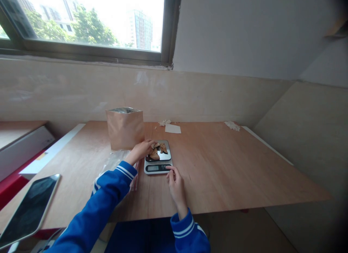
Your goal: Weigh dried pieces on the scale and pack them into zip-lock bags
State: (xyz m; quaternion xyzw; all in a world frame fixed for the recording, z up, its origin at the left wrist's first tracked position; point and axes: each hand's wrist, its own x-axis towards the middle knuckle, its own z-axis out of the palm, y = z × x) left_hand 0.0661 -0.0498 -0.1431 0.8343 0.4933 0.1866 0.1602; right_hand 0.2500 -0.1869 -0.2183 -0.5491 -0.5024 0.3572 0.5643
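Two blue sleeves [92,209] with white stripes lie nearest, together with one dark-screened tablet [28,209] at the near left. Hands: two. Left hand [143,149] reaches over the scale's plate, fingers bent down at the brown pieces [154,155]; cannot tell whether they grip one. Right hand [175,180] grasps nothing visible: index finger extended to the button panel, other fingers loosely curled.

One scale [159,168], white body, shiny square plate; several curled, dry-looking pieces on it, exact count unclear. One brown bag [125,129], silvery inside, stands open-topped to the far left of it. One clear plastic bag [115,159], partly behind the left arm. Far edge: one white card [173,128], two crumpled whitish clumps [232,125].

Surface: wood-grained table [231,166]. Room: beige lower wall [201,97], one metal-framed window [108,54] at far left.
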